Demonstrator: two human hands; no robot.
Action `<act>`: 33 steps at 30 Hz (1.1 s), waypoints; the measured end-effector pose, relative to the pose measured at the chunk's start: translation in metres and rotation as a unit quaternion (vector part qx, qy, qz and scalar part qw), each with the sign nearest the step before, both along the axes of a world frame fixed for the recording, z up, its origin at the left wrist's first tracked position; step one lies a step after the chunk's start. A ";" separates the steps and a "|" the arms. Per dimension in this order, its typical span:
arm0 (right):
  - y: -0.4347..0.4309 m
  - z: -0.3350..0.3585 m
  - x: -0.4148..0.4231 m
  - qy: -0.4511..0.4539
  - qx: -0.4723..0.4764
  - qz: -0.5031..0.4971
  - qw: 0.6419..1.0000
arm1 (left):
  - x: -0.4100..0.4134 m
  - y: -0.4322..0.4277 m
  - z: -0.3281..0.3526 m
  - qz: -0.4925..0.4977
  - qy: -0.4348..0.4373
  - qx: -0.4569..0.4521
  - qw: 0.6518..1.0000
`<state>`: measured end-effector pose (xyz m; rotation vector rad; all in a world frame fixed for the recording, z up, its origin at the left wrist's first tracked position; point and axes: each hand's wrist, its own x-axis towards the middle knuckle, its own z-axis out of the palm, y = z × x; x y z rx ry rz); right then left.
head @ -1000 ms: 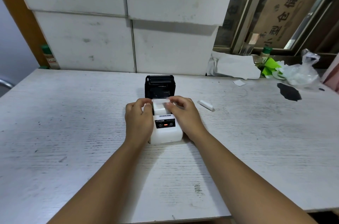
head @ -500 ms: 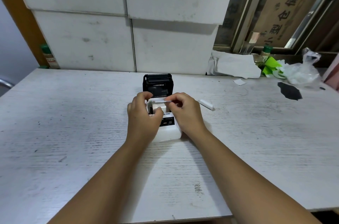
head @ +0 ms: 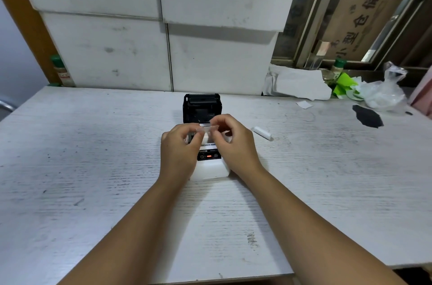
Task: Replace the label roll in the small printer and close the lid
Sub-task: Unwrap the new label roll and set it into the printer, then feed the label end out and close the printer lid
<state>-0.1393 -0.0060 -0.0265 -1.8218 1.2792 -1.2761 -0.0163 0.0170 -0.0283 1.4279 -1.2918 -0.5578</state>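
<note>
The small white printer (head: 209,165) is sitting near the middle of the white wood-grain table (head: 93,167), with its black lid (head: 201,107) standing open and tilted back toward the wall. A red indicator is showing on the dark control panel (head: 208,156) on the printer's top face.

Both hands are working directly above the open paper compartment. The left hand (head: 180,151) is pinching the left end of a thin, pale strip (head: 208,128) between thumb and forefinger; the right hand (head: 236,144) is pinching the right end in the same narrow grip. The strip is being held roughly level between the two hands, just above the printer body — whether it is connected to the roll below cannot be told, since the fingers are covering most of the compartment. A white surface, apparently the label roll (head: 207,138), is showing between the hands in the compartment.

A small white cylinder (head: 261,133) is lying on the table to the right of the printer, well clear of the right hand. Further back on the right, crumpled white paper (head: 301,85), a clear plastic bag (head: 383,90) and a dark patch (head: 368,116) on the tabletop are lying near the wall.
</note>
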 end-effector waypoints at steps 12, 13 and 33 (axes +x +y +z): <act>-0.029 0.029 0.005 -0.108 0.121 0.030 0.986 | -0.001 0.002 -0.001 0.021 -0.024 -0.006 0.999; -0.030 0.030 0.007 -0.108 0.123 0.040 0.986 | -0.001 0.002 -0.002 0.022 -0.030 -0.009 0.999; -0.015 0.021 0.009 -0.212 0.135 0.025 0.968 | -0.002 0.001 -0.010 0.093 -0.186 -0.127 0.970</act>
